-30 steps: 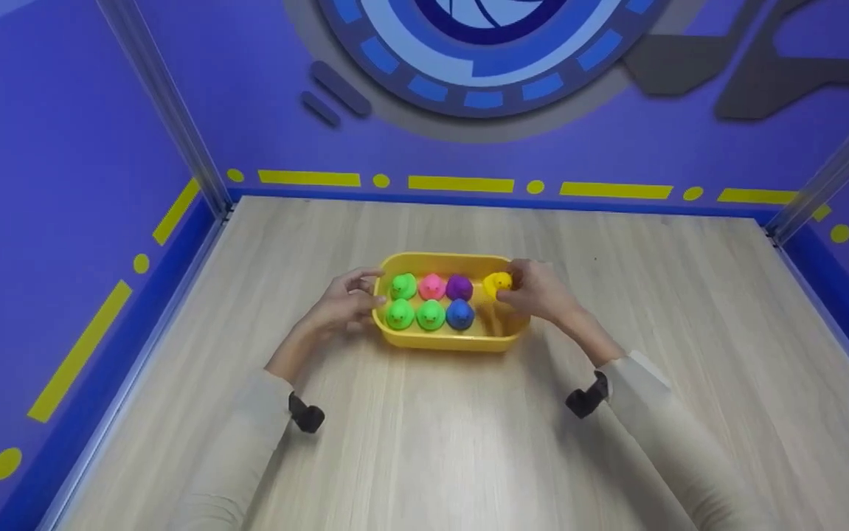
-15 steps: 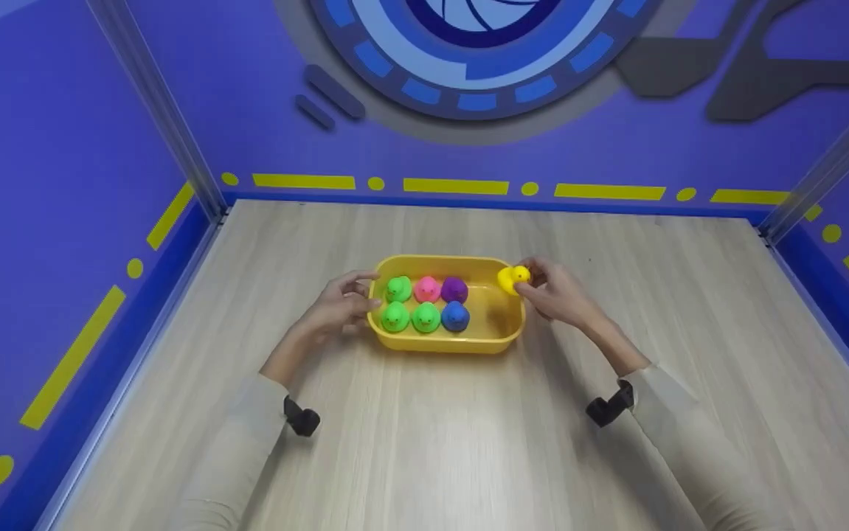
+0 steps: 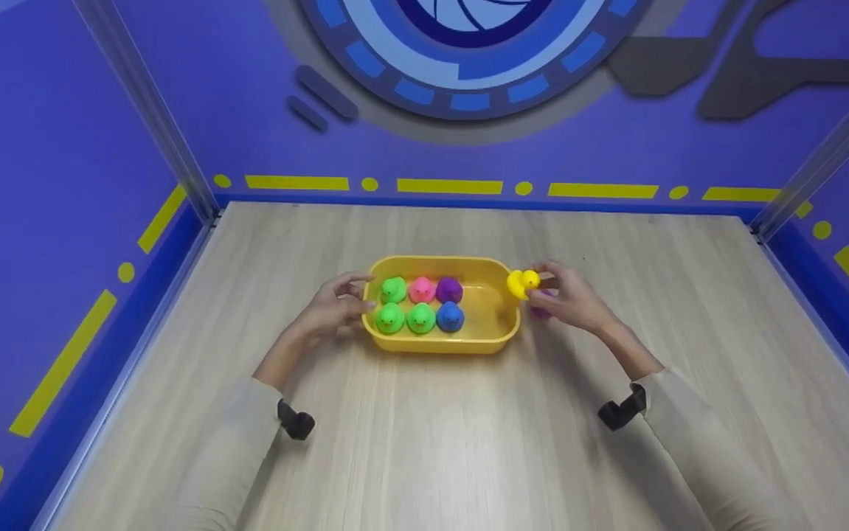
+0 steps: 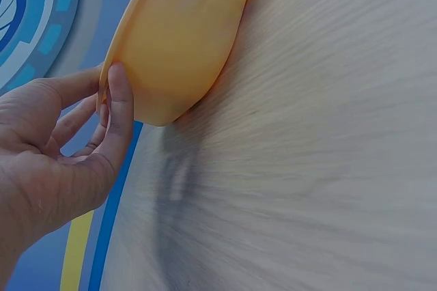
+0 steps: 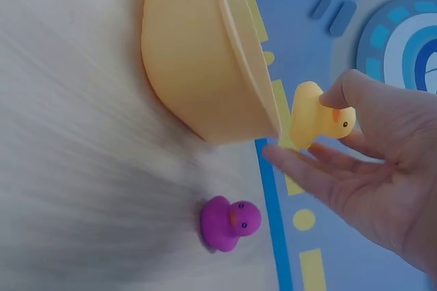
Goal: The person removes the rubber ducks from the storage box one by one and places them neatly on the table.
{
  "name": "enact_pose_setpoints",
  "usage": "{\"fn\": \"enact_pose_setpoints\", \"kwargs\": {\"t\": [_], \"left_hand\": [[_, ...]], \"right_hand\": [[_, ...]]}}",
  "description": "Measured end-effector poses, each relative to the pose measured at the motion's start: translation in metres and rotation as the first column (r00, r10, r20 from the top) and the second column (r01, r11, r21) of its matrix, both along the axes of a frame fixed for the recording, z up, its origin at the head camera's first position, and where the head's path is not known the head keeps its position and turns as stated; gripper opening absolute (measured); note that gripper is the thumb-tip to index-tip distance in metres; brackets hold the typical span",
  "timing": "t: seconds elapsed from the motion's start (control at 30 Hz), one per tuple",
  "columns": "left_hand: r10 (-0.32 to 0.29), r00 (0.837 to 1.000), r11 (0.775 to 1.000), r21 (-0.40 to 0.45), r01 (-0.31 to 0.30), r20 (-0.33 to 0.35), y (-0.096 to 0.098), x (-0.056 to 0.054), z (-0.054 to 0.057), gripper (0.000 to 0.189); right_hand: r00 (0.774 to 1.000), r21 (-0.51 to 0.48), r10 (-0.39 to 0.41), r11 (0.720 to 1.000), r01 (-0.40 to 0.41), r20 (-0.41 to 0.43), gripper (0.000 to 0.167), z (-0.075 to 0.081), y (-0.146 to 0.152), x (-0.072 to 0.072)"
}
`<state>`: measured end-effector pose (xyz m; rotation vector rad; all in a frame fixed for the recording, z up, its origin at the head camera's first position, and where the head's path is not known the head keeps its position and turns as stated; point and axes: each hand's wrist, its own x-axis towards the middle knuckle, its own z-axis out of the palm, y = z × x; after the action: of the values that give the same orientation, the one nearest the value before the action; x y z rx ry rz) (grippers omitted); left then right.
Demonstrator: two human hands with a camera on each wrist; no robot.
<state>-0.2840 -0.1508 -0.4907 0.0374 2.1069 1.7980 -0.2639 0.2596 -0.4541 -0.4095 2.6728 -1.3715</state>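
Observation:
My left hand (image 3: 334, 304) pinches the left rim of a yellow plastic tub (image 3: 442, 345); in the left wrist view its thumb lies against the tub's outer wall. At the tub's right end, my right hand (image 3: 568, 296) holds a yellow rubber duck (image 3: 521, 284) above the rim between thumb and fingers. Under that hand, a magenta-purple rubber duck (image 5: 229, 224) sits on the table outside the tub, mostly hidden in the head view. Inside the tub stand several ducks: green ducks (image 3: 420, 318) at the left, a pink one (image 3: 422, 290), a dark purple one (image 3: 449, 290) and a blue one (image 3: 450, 317).
The tub rests on a light wood table (image 3: 424, 435). A blue-purple back wall (image 3: 247, 133) with yellow dashes stands behind it, and side panels (image 3: 40, 184) enclose the table at left and right.
My right hand has lifted the yellow duck from inside the tub's right end and moved it rightward over the rim. The purple duck on the table has come into sight. My left hand stays at the rim.

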Motion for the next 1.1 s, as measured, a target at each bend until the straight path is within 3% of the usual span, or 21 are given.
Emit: {"fn": "enact_pose_setpoints", "kwargs": {"t": [0.2,0.43,0.83,1.1], "left_hand": [[0.001,1.000,1.000,0.006,-0.001,0.003,-0.003,0.002,-0.001,0.056],[-0.014,0.999,1.000,0.014,0.015,-0.034,-0.004,0.002,-0.003,0.055],[-0.016,0.999,1.000,-0.011,0.015,-0.029,-0.001,0.001,-0.003,0.052],[-0.006,1.000,1.000,0.012,0.006,-0.027,0.000,0.002,-0.007,0.052]], "right_hand": [[1.000,-0.011,0.001,1.000,-0.001,-0.024,0.039,-0.003,0.005,0.001],[0.995,-0.042,-0.069,0.997,0.066,-0.068,0.036,-0.007,0.011,0.000],[0.984,-0.058,-0.130,0.991,0.124,-0.120,0.035,-0.014,0.034,0.004],[0.975,-0.048,-0.182,0.983,0.178,-0.125,0.043,-0.019,0.050,0.006]]}}
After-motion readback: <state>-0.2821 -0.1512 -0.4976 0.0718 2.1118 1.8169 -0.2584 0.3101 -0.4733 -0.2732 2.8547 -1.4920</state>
